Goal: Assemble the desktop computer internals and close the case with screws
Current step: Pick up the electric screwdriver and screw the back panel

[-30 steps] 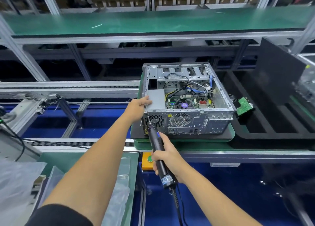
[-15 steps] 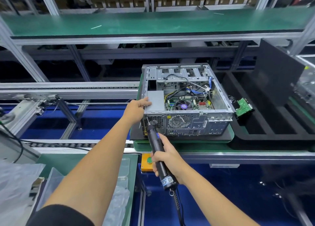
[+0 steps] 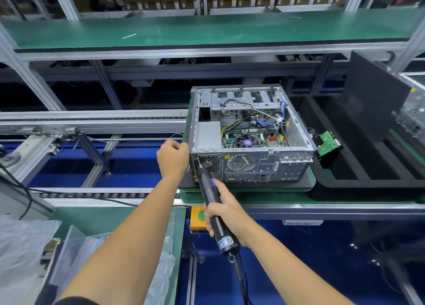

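Note:
The open grey computer case [image 3: 296, 130] lies on its side on a green pallet [image 3: 310, 180], rear panel toward me. Inside it are a grey power supply [image 3: 208, 134] at the left, a motherboard with a CPU fan [image 3: 247, 141], and loose cables. My right hand [image 3: 226, 212] grips a black electric screwdriver [image 3: 211, 203], whose tip is at the rear panel's left edge by the power supply grille. Just left of the case's near left corner is my left hand [image 3: 172, 159], with fingers curled and nothing visible in it.
A green-board hard drive [image 3: 328, 142] lies in a black foam tray [image 3: 358, 166] right of the case. A dark panel [image 3: 372, 97] leans behind it. An orange box with a green button [image 3: 197, 217] sits on the conveyor rail. Plastic bags [image 3: 18, 247] lie at the lower left.
My left hand has come off the power supply's top and drawn back to the left of the case, fingers curled. The screwdriver stays at the rear panel.

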### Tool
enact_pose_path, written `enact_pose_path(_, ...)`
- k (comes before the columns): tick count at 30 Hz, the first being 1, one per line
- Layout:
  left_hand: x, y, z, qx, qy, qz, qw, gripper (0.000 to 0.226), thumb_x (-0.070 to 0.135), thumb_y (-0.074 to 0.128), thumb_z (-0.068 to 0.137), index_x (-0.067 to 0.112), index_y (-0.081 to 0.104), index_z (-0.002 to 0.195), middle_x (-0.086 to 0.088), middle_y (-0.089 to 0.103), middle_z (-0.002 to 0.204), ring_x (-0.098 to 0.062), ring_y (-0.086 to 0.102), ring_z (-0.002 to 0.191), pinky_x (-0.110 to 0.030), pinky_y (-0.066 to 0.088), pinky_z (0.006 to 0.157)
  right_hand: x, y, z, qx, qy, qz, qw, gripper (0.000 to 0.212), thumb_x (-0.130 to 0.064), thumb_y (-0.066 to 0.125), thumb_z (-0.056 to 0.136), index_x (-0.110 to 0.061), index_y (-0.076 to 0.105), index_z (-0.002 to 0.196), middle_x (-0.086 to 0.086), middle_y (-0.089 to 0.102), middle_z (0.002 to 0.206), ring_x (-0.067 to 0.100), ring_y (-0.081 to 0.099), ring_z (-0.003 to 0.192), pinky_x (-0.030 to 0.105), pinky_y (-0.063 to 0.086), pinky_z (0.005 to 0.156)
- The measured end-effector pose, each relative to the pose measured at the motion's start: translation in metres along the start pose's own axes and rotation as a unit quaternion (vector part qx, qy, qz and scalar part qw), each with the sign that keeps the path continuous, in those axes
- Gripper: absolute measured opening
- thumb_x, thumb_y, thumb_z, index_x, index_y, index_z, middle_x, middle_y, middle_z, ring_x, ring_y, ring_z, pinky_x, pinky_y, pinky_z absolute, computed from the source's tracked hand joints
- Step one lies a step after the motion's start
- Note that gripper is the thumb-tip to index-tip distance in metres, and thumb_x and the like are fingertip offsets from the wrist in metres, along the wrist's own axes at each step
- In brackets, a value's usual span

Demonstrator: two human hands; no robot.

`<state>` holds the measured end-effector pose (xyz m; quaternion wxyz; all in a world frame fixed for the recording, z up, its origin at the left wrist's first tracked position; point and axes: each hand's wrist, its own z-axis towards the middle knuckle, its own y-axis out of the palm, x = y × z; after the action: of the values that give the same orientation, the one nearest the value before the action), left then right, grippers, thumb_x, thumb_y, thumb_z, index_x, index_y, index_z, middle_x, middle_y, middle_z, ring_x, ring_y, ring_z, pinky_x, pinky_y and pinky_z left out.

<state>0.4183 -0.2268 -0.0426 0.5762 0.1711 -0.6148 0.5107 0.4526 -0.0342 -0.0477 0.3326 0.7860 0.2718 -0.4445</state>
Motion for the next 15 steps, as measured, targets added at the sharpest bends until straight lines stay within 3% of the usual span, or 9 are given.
enact_pose_path(2,-0.001,-0.004,-0.005,-0.012,-0.049,0.0,0.999,0.037,0.018,0.05,0.076,0.016,0.031,0.044,0.009,0.026,0.038,-0.017,0.029,0.043,-0.025,0.024,0.044,0.0,0.0,0.0,0.002,0.0,-0.004,1.0,0.08,-0.003,0.058,0.075,-0.052,0.03,0.133,0.018,0.056,0.09,0.024,0.056,0.057,0.036,0.049,0.054)
enact_pose_path(4,0.002,-0.006,-0.005,-0.073,-0.11,-0.03,0.991,0.035,0.015,0.051,0.079,0.009,0.048,0.045,0.004,0.044,0.035,-0.018,0.046,0.036,-0.022,0.036,0.039,0.0,0.001,0.001,0.006,0.001,-0.005,1.0,0.085,-0.006,0.059,0.072,-0.051,0.029,0.137,0.018,0.056,0.088,0.024,0.056,0.057,0.036,0.049,0.054)
enact_pose_path(7,0.007,-0.011,-0.008,-0.163,-0.218,-0.11,0.956,0.027,0.007,0.05,0.082,0.002,0.054,0.056,-0.001,0.051,0.036,-0.012,0.044,0.028,-0.017,0.034,0.032,0.0,0.004,0.001,0.01,-0.001,-0.002,1.0,0.087,-0.008,0.06,0.068,-0.049,0.029,0.139,0.018,0.055,0.083,0.024,0.055,0.055,0.035,0.049,0.053)
enact_pose_path(10,0.008,-0.009,-0.019,-0.197,-0.212,-0.106,0.951,0.017,0.009,0.061,0.083,0.002,0.063,0.068,-0.009,0.063,0.058,-0.016,0.057,0.045,-0.021,0.048,0.042,0.001,0.006,0.001,0.012,-0.005,-0.005,1.0,0.084,-0.009,0.059,0.067,-0.05,0.031,0.135,0.017,0.056,0.081,0.024,0.055,0.054,0.035,0.049,0.052)
enact_pose_path(12,0.009,-0.003,-0.029,-0.181,-0.218,-0.147,0.948,0.01,0.01,0.066,0.083,0.003,0.064,0.076,-0.014,0.067,0.072,-0.019,0.062,0.059,-0.023,0.051,0.048,0.001,0.007,0.001,0.012,-0.009,-0.005,1.0,0.082,-0.008,0.059,0.068,-0.051,0.032,0.132,0.017,0.056,0.081,0.023,0.056,0.054,0.034,0.05,0.051)
enact_pose_path(15,0.012,0.005,-0.037,-0.148,-0.275,-0.229,0.922,0.004,0.006,0.065,0.083,0.003,0.064,0.086,-0.012,0.072,0.074,-0.016,0.065,0.06,-0.023,0.051,0.048,0.001,0.008,0.0,0.005,-0.017,-0.006,1.0,0.07,-0.006,0.058,0.07,-0.051,0.041,0.121,0.017,0.053,0.084,0.023,0.056,0.053,0.033,0.05,0.05)
